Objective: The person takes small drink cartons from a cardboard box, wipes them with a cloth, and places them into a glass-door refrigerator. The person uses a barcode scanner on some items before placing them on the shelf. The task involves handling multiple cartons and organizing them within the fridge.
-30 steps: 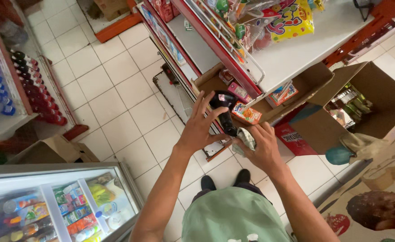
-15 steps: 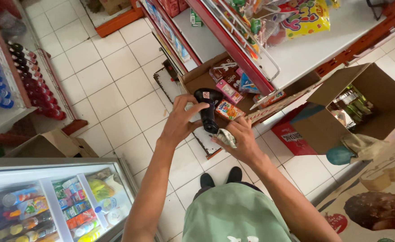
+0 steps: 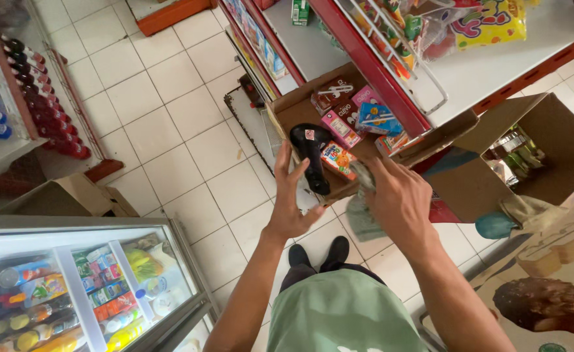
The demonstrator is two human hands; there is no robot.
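The black, glossy, elongated handheld device [image 3: 312, 156] looks like hard plastic, with a fat rounded top carrying a small pale sticker and a narrower handle tapering down. It sits at the near edge of an open brown cardboard box [image 3: 293, 111], a flat matte carton with small colourful drink cartons inside (pink, blue and orange ones, all boxy with sharp corners).

The left hand [image 3: 290, 199] is spread open, fingers fanned out, palm facing the black device; its fingertips are right beside the handle, but whether they actually touch it can't be told. The right hand [image 3: 398, 202] is closed around a crumpled grey-green cloth [image 3: 363, 215], soft and wrinkly, which hangs below the fist just right of the device.

The floor [image 3: 163, 124] is square off-white ceramic tile with dark grout lines, a bit scuffed. Above the box runs a red metal shelf [image 3: 372, 78] with a white wire rail and shiny snack bags. At the right stands a second, deeper brown cardboard carton [image 3: 547, 150] with its flaps up. A glass-topped chest cooler [image 3: 72, 287] full of bright packets fills the lower left corner, and rows of red-capped dark bottles [image 3: 46, 104] line a rack at the left edge.

The person wears a green shirt and black shoes.
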